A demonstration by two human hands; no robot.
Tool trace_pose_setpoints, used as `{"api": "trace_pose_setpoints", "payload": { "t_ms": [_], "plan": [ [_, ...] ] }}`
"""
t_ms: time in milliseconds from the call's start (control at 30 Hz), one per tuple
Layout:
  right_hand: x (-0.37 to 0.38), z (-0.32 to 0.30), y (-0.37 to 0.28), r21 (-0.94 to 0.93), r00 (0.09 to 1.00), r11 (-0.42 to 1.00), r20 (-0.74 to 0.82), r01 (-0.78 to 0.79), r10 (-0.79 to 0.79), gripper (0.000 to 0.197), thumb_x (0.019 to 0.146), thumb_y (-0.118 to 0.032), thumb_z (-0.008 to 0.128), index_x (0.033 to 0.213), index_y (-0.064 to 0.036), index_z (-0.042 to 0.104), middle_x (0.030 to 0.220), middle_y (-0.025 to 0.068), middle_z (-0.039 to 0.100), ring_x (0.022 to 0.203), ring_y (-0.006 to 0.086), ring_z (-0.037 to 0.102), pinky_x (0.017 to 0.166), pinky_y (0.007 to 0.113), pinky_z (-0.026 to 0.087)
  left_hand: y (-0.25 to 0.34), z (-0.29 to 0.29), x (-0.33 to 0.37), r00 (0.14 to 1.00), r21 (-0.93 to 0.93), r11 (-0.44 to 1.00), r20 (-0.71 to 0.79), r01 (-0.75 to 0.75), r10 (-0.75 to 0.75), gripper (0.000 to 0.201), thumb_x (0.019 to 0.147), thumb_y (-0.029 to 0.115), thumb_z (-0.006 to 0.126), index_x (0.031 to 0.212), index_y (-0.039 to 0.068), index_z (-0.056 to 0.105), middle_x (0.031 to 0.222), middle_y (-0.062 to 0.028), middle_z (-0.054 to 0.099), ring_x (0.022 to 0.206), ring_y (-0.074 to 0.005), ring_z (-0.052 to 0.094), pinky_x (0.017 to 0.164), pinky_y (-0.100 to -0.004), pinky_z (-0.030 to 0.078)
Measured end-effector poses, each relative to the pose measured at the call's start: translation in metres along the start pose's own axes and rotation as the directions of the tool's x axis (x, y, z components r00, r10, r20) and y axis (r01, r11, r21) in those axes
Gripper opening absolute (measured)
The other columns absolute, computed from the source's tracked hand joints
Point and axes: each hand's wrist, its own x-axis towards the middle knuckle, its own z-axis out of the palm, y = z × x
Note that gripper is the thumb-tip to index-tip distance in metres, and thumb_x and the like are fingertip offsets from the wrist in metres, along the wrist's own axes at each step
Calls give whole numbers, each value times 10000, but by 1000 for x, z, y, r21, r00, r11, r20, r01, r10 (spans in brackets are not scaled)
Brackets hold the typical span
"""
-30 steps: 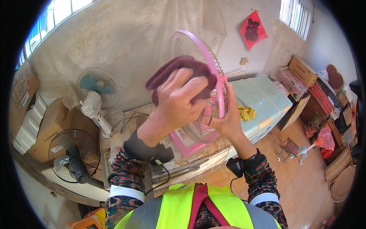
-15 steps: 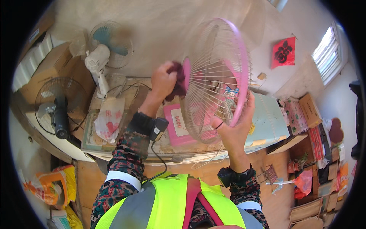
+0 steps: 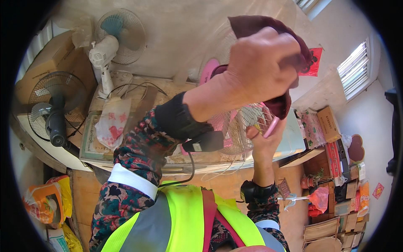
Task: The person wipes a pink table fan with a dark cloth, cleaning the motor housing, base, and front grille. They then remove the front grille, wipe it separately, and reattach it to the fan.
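My left hand (image 3: 256, 63) is closed on a crumpled dark maroon cloth (image 3: 256, 24), raised over the far side of a fan guard. The wire fan guard (image 3: 237, 136) has a pink rim and a pink round centre (image 3: 208, 71). My left hand and forearm hide much of it. My right hand (image 3: 268, 145) grips the pink rim from the near right side, thumb on the wires. The cloth hangs down near the rim; whether it touches there I cannot tell. Pink fan parts behind the guard are mostly hidden on the worktop.
A white table fan (image 3: 104, 50) with blue blades stands at the back left. Left of it are a black fan (image 3: 56, 109) and a cardboard box (image 3: 54, 54). A plastic bag (image 3: 111, 126) lies on the worktop (image 3: 142, 105). Boxes and bags crowd the right side.
My left hand has moved with the cloth from the guard's pink centre up and right toward its rim. My right hand still holds the rim, slightly lower.
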Motion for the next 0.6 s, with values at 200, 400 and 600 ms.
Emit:
{"api": "trace_pose_setpoints", "payload": {
  "t_ms": [200,400,600],
  "plan": [
    [5,-4,1,1,999,999,0,-34,34,1250,598,-440,937,1507,-1,199,1409,153,434,1286,279,475,1054,417,427,-92,-11,-20,939,-35,939,69,341,-338,246,729,93,633,964,84,709,846,-119,702,768,-282,681,675,-340,534],
    [-3,-9,1,-115,997,991,-19,-70,68,1276,547,-294,955,1522,-28,177,1438,156,411,1318,291,445,1078,417,403,-230,-38,-138,580,264,655,312,708,-753,302,765,284,606,997,144,740,979,-142,711,920,-343,675,802,-407,526],
    [-1,-13,-5,-99,996,991,-1,-92,92,1266,566,-319,940,1531,-35,171,1472,168,362,1341,316,420,1083,451,388,-244,-35,-170,541,90,551,116,830,-833,298,770,164,594,1002,30,725,833,-102,722,761,-184,655,731,-331,508]
  ]
}}
